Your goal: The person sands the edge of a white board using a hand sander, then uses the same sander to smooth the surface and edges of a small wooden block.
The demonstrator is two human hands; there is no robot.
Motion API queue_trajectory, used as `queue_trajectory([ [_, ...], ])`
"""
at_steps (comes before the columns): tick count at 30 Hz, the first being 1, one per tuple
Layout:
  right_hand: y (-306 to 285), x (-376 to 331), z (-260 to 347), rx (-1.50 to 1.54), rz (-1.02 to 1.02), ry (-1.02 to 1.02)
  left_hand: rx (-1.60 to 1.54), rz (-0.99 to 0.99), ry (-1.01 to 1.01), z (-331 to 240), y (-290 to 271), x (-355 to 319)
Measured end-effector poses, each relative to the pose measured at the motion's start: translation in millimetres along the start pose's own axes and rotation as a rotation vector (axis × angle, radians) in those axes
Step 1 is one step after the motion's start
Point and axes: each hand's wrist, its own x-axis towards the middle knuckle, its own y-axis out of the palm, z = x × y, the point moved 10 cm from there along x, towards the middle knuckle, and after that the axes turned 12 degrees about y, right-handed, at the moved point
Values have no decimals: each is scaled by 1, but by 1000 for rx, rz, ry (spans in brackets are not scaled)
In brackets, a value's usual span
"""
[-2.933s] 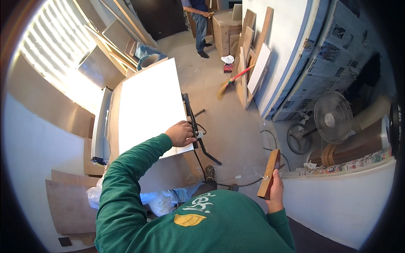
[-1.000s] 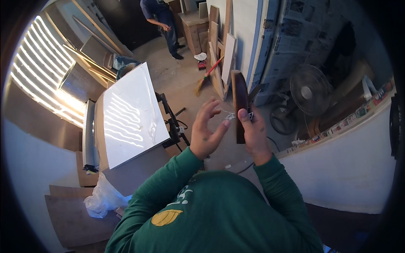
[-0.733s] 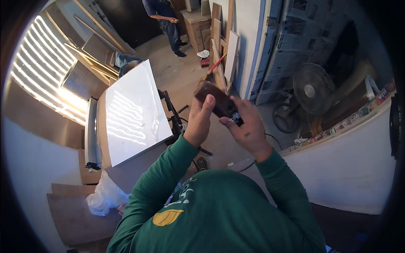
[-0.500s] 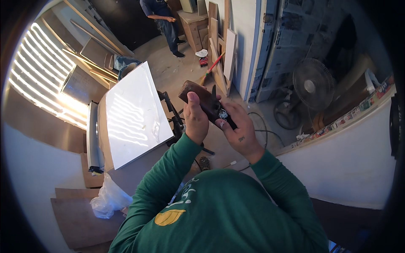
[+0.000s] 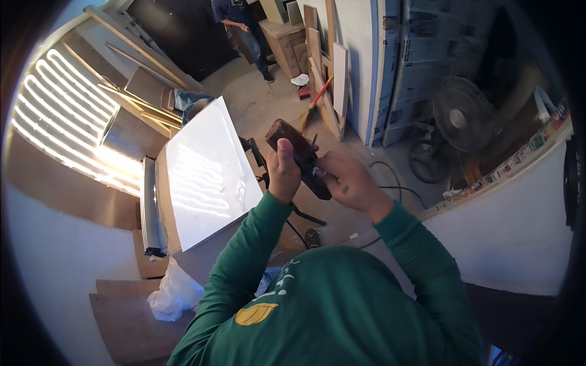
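A dark brown wooden hand plane is held up in front of my chest, tilted, its long body running from upper left to lower right. My left hand is closed round its side, the thumb pointing up along the wood. Curled whitish shavings sit in the plane's opening, next to the upright iron. My right hand has its fingertips pinched together at that opening, on the shavings. The plane's underside and most of my left fingers are hidden.
On my left a glossy white panel lies on a work table, near a crumpled plastic bag. A person stands at the back beside a wooden cabinet. Boards, a broom and a fan are farther off; cables cross the floor.
My right hand has left the plane's lower end, and its fingers now pinch at the shavings in the opening. My left hand keeps its hold. The view has swung slightly left.
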Motion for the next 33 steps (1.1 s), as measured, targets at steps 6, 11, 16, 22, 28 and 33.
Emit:
queue_trajectory([
  [6, 18, -9, -88, 1049, 110, 634, 24, -96, 13, 21, -34, -5],
  [11, -18, 17, -79, 621, 50, 576, -21, -160, -49, 22, -65, -10],
  [16, -1, 26, -76, -211, -85, -7, -113, -137, -77, 18, -55, 4],
  [22, 4, 34, 7, 1, 78, 50, -191, -194, -164, 4, -55, 10],
  [28, 9, 15, 12, 103, -34, 40, -137, -294, -113, -6, -51, 22],
  [33, 4, 11, -6, -29, -171, -86, -129, -282, -162, -6, -49, 25],
])
